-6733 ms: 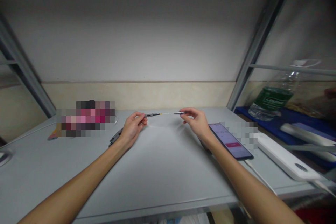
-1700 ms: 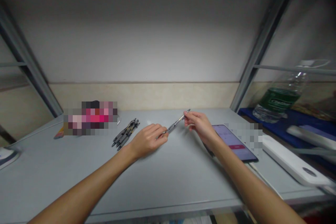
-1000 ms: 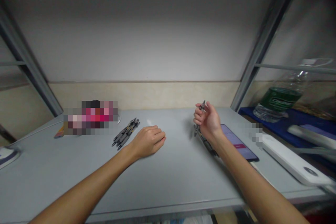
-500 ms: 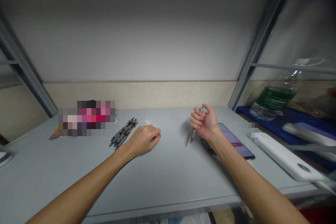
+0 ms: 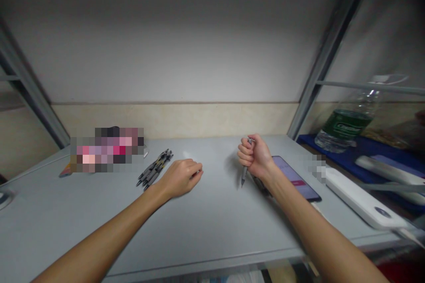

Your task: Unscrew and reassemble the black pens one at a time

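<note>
My right hand point(image 5: 254, 157) is raised above the desk, its fingers wrapped round a grey click pen point(image 5: 245, 176). The pen points tip down, and my thumb rests on its top end. My left hand point(image 5: 184, 177) lies on the desk as a loose fist, with no object sticking out of it; its palm is hidden. Just left of that hand is a bundle of several grey and black pens point(image 5: 154, 169). Behind my right wrist, partly hidden, are dark items that look like more pens point(image 5: 262, 185).
A phone point(image 5: 295, 179) with a lit screen lies beside my right forearm. Farther right is a long white power strip or similar device point(image 5: 361, 199). A green-labelled water bottle point(image 5: 347, 124) stands beyond the metal frame. Blurred pink items point(image 5: 106, 150) sit at the back left.
My right thumb has come down onto the pen's top end, and the pen stands a little more upright. My left hand stays where it was.
</note>
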Demonstrator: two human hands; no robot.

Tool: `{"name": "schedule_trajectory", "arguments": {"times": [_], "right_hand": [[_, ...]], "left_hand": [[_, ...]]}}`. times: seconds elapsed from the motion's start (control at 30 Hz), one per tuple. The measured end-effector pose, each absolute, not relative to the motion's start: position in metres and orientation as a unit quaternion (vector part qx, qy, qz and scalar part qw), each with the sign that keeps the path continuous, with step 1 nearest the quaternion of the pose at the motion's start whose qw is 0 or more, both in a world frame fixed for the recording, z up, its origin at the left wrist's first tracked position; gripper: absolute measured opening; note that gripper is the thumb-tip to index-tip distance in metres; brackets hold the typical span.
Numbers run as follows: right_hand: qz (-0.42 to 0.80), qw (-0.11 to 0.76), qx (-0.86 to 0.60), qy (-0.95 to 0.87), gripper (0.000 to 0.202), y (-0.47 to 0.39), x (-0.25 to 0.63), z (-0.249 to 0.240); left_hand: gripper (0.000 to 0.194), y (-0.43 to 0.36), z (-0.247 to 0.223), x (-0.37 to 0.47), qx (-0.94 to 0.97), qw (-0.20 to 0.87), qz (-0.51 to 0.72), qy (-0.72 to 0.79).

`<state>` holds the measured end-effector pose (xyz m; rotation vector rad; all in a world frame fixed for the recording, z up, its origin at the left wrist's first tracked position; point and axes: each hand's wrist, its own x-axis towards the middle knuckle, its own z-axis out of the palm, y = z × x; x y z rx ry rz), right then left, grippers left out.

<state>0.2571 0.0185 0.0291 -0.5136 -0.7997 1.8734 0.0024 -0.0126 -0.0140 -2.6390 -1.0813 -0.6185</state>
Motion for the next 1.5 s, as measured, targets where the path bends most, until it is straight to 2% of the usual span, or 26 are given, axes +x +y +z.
{"name": "schedule_trajectory", "arguments": {"times": [0.17, 0.33, 0.5, 0.67, 1.1, 1.17, 1.23, 1.33, 1.4, 1.5], "right_hand": [[0.774, 0.496, -0.208, -0.334, 0.040, 0.018, 0.257, 0.030], [0.773, 0.500, -0.215, -0.326, 0.033, 0.017, 0.257, 0.031], [0.777, 0.496, -0.207, -0.328, 0.041, 0.016, 0.256, 0.032], [0.763, 0.511, -0.216, -0.333, 0.032, 0.017, 0.257, 0.031], [0.750, 0.509, -0.214, -0.364, 0.037, 0.018, 0.257, 0.031], [0.734, 0.512, -0.238, -0.378, 0.032, 0.018, 0.252, 0.030], [0.680, 0.535, -0.286, -0.411, 0.022, 0.020, 0.246, 0.027], [0.531, 0.546, -0.378, -0.527, 0.019, 0.020, 0.238, 0.019], [0.392, 0.494, -0.435, -0.643, 0.018, 0.020, 0.236, 0.013], [0.151, 0.348, -0.521, -0.765, 0.018, 0.018, 0.235, 0.004]], "left_hand": [[0.024, -0.012, -0.014, 0.002, -0.895, 0.110, -0.222, -0.370], [0.023, -0.012, -0.015, 0.001, -0.896, 0.111, -0.221, -0.368], [0.023, -0.013, -0.016, 0.001, -0.895, 0.103, -0.223, -0.371], [0.023, -0.013, -0.015, 0.001, -0.895, 0.102, -0.235, -0.364], [0.022, -0.010, -0.003, -0.009, -0.876, 0.126, -0.282, -0.370], [0.022, -0.009, 0.000, -0.012, -0.868, 0.135, -0.281, -0.387], [0.020, -0.007, 0.002, -0.016, -0.854, 0.147, -0.268, -0.421], [0.014, -0.003, 0.003, -0.020, -0.832, 0.168, -0.250, -0.466], [0.014, 0.000, 0.003, -0.023, -0.820, 0.180, -0.246, -0.485], [0.017, 0.003, 0.001, -0.027, -0.799, 0.190, -0.240, -0.517]]}}
